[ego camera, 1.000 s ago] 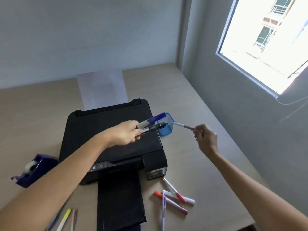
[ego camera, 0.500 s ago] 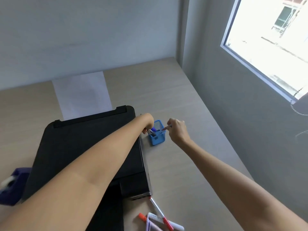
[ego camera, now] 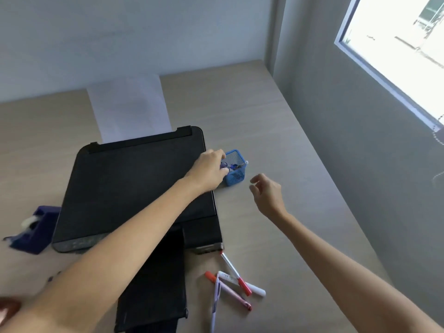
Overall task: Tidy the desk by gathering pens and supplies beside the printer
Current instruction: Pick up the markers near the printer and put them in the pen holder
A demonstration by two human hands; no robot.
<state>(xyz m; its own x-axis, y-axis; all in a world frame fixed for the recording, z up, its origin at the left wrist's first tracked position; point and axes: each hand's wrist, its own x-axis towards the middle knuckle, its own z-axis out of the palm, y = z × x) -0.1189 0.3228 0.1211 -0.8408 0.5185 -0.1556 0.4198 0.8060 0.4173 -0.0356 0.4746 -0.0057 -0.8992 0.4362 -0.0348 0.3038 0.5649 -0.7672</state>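
Observation:
A small blue mesh pen cup (ego camera: 236, 177) stands on the desk just right of the black printer (ego camera: 134, 183). My left hand (ego camera: 211, 171) reaches across the printer to the cup's left rim, its fingers closed on a blue-capped marker and a dark marker (ego camera: 225, 166) whose lower ends are inside the cup. A thin pen (ego camera: 245, 162) leans in the cup's right corner. To the right of the cup, my right hand (ego camera: 266, 191) hovers with its fingers loosely apart, holding nothing. Several loose pens and markers (ego camera: 231, 284) lie in front of the printer's right corner.
A dark blue tape dispenser (ego camera: 36, 230) sits left of the printer. White paper (ego camera: 129, 109) sticks up from the printer's rear feed. The printer's output tray (ego camera: 153, 284) extends toward me. A grey wall with a window borders the desk's right edge.
My right hand has let go of the thin pen, which now stands in the cup, and has drawn back to the right. My left hand has stayed at the cup with the two markers.

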